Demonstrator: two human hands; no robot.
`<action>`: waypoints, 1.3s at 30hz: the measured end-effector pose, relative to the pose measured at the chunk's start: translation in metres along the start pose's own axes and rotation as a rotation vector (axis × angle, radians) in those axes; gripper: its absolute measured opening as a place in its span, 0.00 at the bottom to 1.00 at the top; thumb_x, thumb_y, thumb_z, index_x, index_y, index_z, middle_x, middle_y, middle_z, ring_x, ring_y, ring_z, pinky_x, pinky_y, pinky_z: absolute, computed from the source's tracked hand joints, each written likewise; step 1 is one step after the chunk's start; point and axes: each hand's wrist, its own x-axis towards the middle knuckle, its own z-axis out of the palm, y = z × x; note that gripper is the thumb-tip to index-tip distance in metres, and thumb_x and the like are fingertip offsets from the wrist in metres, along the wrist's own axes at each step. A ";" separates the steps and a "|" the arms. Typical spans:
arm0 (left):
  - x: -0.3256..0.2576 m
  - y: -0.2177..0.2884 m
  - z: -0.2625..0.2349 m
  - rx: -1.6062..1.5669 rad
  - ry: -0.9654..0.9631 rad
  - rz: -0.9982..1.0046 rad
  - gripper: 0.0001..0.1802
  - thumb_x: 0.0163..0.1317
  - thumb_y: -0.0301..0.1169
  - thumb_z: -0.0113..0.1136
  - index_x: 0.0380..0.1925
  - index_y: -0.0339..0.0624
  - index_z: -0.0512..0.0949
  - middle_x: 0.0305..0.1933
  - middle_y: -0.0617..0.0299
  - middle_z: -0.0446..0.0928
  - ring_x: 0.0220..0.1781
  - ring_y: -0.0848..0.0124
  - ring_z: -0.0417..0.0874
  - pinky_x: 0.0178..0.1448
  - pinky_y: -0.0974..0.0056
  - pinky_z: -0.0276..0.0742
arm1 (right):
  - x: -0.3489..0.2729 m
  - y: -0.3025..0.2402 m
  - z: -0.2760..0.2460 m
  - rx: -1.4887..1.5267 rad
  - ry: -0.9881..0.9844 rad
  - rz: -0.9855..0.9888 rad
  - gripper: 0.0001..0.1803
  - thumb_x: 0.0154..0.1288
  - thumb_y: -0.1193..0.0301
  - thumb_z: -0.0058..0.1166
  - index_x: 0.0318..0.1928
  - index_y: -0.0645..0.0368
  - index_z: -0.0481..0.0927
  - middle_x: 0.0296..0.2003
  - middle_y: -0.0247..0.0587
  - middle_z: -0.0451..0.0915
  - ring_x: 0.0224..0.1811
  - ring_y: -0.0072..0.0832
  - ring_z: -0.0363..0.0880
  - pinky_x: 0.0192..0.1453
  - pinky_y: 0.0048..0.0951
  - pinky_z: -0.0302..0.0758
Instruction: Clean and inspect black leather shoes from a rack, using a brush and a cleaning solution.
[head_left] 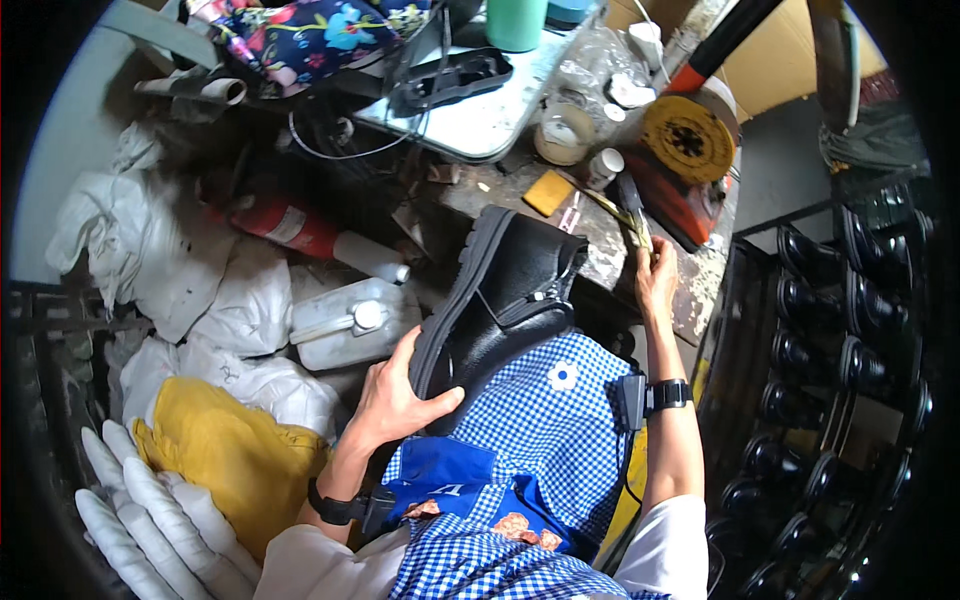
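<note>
My left hand (395,395) grips a black leather work boot (515,315) by its toe end, fingers behind the thick ridged sole and thumb over the front. The boot rests tilted over my lap, on a blue-and-white checked apron (560,420), with its ankle opening pointing away from me. Out at the bench, my right hand (656,282) pinches the near end of a slim tool (637,225) with a yellowish handle and a dark far end, possibly a brush. Beside that tool lie a yellow block (548,193) and a small white-capped jar (605,168).
On the worn bench (705,290) stand a red machine with a yellow round top (688,138) and a cloudy tub (564,133). A white jerrycan (350,322) and a red cylinder (295,228) lie left. Racks of black boots (800,350) line the right.
</note>
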 end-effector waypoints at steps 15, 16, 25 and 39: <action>0.001 0.026 0.020 0.061 -0.173 0.048 0.45 0.39 0.38 0.72 0.57 0.32 0.63 0.43 0.50 0.79 0.45 0.64 0.81 0.52 0.65 0.74 | -0.115 -0.148 -0.109 0.144 -0.447 -0.776 0.27 0.44 0.62 0.64 0.48 0.52 0.77 0.51 0.41 0.75 0.54 0.38 0.71 0.59 0.38 0.61; 0.001 0.033 0.021 -0.027 -0.199 0.051 0.45 0.39 0.37 0.72 0.57 0.31 0.63 0.45 0.51 0.78 0.47 0.67 0.80 0.53 0.64 0.73 | -0.119 -0.141 -0.111 -0.013 -0.384 -0.792 0.28 0.44 0.61 0.64 0.49 0.51 0.77 0.53 0.41 0.74 0.55 0.38 0.70 0.61 0.40 0.59; -0.008 0.050 0.058 -0.427 -0.394 0.152 0.44 0.40 0.37 0.68 0.57 0.29 0.61 0.51 0.53 0.72 0.52 0.66 0.73 0.58 0.63 0.67 | -0.153 -0.114 -0.173 0.452 -0.116 0.071 0.27 0.44 0.65 0.71 0.46 0.57 0.75 0.67 0.52 0.49 0.56 0.36 0.67 0.51 0.32 0.72; -0.006 0.084 0.241 -0.685 -1.057 0.117 0.28 0.63 0.24 0.49 0.63 0.36 0.56 0.60 0.51 0.67 0.50 0.69 0.78 0.52 0.68 0.74 | -0.147 -0.033 -0.389 0.339 0.772 0.229 0.36 0.53 0.82 0.59 0.62 0.70 0.60 0.34 0.30 0.77 0.32 0.15 0.73 0.41 0.17 0.72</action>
